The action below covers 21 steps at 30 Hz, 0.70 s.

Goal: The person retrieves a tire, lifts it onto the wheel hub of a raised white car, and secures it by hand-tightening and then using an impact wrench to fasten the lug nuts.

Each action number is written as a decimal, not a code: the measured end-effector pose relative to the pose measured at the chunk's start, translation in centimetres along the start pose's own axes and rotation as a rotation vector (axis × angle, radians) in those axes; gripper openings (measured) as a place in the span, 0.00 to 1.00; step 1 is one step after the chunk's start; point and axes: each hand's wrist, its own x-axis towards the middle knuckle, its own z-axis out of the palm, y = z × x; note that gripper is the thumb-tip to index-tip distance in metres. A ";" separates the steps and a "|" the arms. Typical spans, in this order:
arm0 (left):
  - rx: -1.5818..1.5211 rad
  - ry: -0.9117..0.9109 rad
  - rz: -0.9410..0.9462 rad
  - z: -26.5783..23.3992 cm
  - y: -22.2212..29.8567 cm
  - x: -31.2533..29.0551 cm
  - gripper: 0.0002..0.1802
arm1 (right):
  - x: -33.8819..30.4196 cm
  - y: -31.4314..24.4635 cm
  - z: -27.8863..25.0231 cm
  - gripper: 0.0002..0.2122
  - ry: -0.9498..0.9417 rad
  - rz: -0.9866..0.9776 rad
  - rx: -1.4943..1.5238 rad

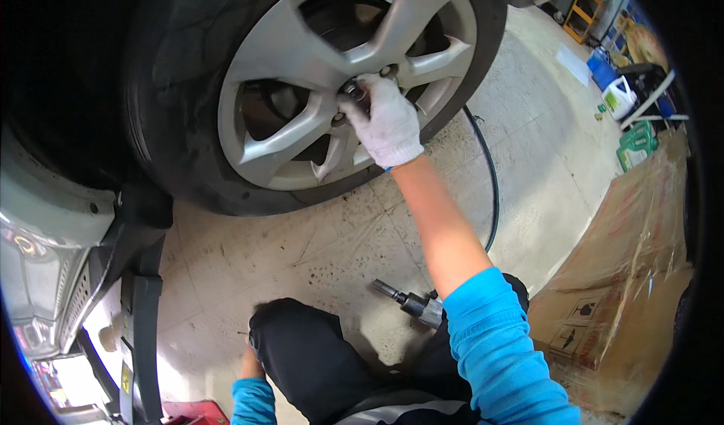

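A car wheel with a silver alloy rim and black tyre fills the upper middle. My right hand, in a white work glove, reaches up to the hub, with its fingers closed on a lug nut at the centre of the rim. My left hand is hidden behind my black-trousered knee; only the left forearm and blue sleeve show at the bottom. An air impact wrench lies on the floor beside my right arm.
A black air hose curves across the stained concrete floor. Flattened cardboard boxes lie at the right. The car's body and lift arm are at the left. A white jug, green stool and yellow shelf stand at the far right.
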 end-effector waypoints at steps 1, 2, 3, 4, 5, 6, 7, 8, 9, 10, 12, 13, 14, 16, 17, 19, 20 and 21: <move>-0.098 -0.030 0.080 -0.5 3.3 -0.3 0.19 | 0.4 -1.5 0.5 0.15 -0.020 -0.101 -0.026; -0.140 -0.039 0.158 -1.1 7.9 -1.3 0.18 | 0.1 -1.5 0.4 0.14 -0.058 -0.087 -0.100; -0.155 -0.052 0.262 -1.4 11.9 -2.4 0.18 | 0.4 -1.4 0.5 0.14 -0.057 -0.077 -0.062; -0.175 -0.071 0.384 -1.4 15.3 -3.3 0.20 | 0.6 -1.3 0.7 0.14 -0.058 -0.070 -0.030; -0.147 -0.039 0.483 -1.2 18.3 -4.1 0.18 | 0.4 -1.1 1.2 0.14 -0.038 -0.020 0.000; -0.171 -0.023 0.528 0.2 21.6 -5.2 0.17 | 0.2 -0.6 1.1 0.14 -0.018 0.032 0.011; -0.198 -0.002 0.577 1.6 24.8 -6.7 0.16 | 0.1 -0.8 0.6 0.14 -0.050 0.067 -0.029; -0.229 0.025 0.617 2.9 27.2 -7.9 0.16 | -0.1 -0.9 0.9 0.14 0.058 0.035 0.063; -0.381 -0.086 0.574 4.0 29.0 -8.5 0.16 | -0.1 -0.7 0.9 0.15 0.038 0.012 0.032; -0.531 -0.191 0.525 4.7 30.5 -9.2 0.16 | 0.0 -0.8 0.7 0.15 0.019 -0.013 0.006; -0.814 -0.457 0.479 5.7 32.4 -9.9 0.17 | 0.6 -1.7 0.5 0.17 -0.057 0.098 0.046; -0.942 -0.624 0.487 5.9 33.0 -10.1 0.17 | 0.9 -2.3 0.4 0.17 -0.098 0.149 0.069; -1.068 -0.813 0.487 6.8 33.5 -10.3 0.18 | 0.8 -2.0 0.3 0.18 -0.041 0.178 0.098; -1.146 -0.775 0.416 8.0 34.0 -11.6 0.21 | 0.7 -1.5 -0.1 0.19 0.073 0.230 0.157; -1.145 -0.750 0.396 7.8 33.6 -11.6 0.22 | 0.3 -2.4 0.0 0.19 0.109 0.236 0.251; -1.128 -0.668 0.348 7.2 32.6 -11.8 0.24 | -1.1 -4.8 -0.3 0.16 0.102 0.238 0.378; -1.105 -0.616 0.321 6.8 32.2 -11.9 0.25 | -2.0 -5.9 -0.3 0.15 0.099 0.237 0.442; -1.075 -0.563 0.294 6.4 31.8 -11.9 0.25 | -3.1 -7.2 -0.1 0.12 0.051 0.279 0.536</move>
